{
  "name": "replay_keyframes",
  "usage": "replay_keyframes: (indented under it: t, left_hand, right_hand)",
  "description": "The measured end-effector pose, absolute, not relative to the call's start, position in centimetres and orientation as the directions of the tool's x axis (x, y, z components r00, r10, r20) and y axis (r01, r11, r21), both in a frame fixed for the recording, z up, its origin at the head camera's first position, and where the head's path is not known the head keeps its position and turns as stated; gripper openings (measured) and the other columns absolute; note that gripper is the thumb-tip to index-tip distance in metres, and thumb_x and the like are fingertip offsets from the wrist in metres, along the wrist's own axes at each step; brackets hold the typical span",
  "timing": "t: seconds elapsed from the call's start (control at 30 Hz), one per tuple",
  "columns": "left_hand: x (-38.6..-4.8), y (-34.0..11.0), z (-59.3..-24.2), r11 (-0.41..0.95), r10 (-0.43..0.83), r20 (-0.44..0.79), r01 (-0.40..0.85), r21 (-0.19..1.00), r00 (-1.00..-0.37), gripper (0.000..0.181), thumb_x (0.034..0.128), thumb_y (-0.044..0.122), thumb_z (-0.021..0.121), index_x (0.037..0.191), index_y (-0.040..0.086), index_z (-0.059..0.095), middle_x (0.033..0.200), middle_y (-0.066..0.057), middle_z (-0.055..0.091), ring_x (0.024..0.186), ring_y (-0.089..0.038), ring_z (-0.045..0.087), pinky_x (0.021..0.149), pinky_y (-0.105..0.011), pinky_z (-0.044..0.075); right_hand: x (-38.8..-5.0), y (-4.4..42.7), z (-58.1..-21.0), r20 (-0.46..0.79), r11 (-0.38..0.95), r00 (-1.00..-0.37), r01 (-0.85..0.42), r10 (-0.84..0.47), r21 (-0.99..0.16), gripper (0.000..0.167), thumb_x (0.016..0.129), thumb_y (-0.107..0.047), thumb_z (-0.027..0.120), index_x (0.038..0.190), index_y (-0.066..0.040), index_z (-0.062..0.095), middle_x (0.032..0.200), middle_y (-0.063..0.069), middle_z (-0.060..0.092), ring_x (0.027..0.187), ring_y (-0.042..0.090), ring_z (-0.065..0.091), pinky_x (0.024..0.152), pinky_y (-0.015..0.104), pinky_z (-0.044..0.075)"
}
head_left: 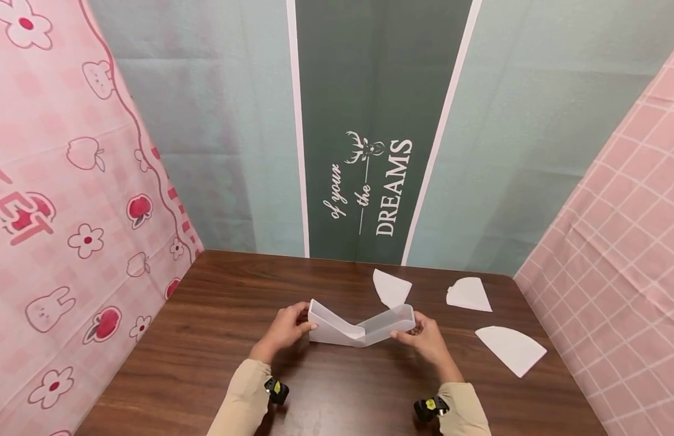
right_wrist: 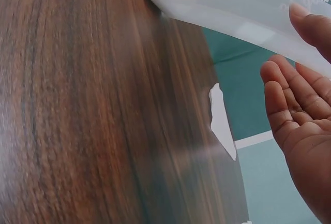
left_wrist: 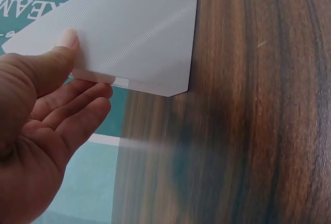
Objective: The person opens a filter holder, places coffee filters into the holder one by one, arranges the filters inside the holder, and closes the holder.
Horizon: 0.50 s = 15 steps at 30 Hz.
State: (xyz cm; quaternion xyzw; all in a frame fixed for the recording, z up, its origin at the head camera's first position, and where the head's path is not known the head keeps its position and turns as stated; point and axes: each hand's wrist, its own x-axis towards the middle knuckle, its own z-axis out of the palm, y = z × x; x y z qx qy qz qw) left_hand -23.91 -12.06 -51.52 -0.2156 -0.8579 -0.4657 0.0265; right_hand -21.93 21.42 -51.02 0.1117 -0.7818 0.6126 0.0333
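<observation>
A V-shaped translucent white plastic holder is on or just above the table, its two arms rising to the sides. My left hand pinches the left end, thumb on the near face. In the left wrist view, that thumb presses the ribbed wall of the holder, with fingers of the left hand behind and below it. My right hand grips the opposite end between thumb and fingers. Through the right wrist view, the holder appears smooth and see-through beside the right hand. A white piece lies inside the middle fold.
Three white fan-shaped sheets, like cone coffee filters, lie on the brown wooden table: one sheet behind the holder, another at back right, a third farther right. Fabric curtains enclose the back and sides.
</observation>
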Motion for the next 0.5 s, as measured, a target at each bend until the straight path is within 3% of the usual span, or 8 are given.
replay_keyframes:
  t: [0.5]
  left_hand:
    - [-24.0,-12.5,-51.4,0.480,0.339,0.223,0.372,0.795,-0.914,0.034,0.0841,0.012,0.069,0.112,-0.003,0.058,0.104,-0.013,0.064,0.091,-0.024,0.063,0.076,-0.036,0.051]
  right_hand:
    - [-21.5,20.6,-49.6,0.151,0.246,-0.979,-0.180,-0.135,-0.952,0.041,0.072,0.003,0.077,0.108,0.010,0.058,0.091,0.014,0.065,0.075,0.017,0.060,0.064,0.026,0.050]
